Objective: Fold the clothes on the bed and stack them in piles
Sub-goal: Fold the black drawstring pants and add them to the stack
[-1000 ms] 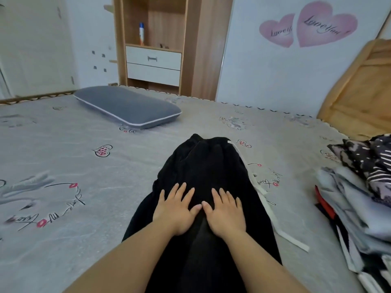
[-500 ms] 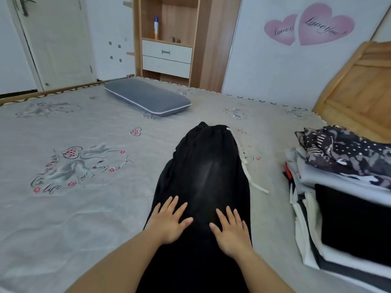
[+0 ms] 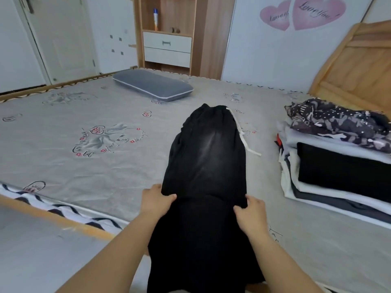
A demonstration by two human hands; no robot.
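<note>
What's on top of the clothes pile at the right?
A crumpled dark patterned garment tops the pile. Below it show white, black and grey folded layers; what lies deeper in the stack is covered.

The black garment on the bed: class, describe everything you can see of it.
The black garment is long, dark, soft-looking cloth, laid out lengthwise on the bed, its near end hanging over the edge. Its far end looks gathered, and a white cord trails from it on the right. The left hand and right hand pinch its side edges about midway. What kind of garment it is cannot be told.
</note>
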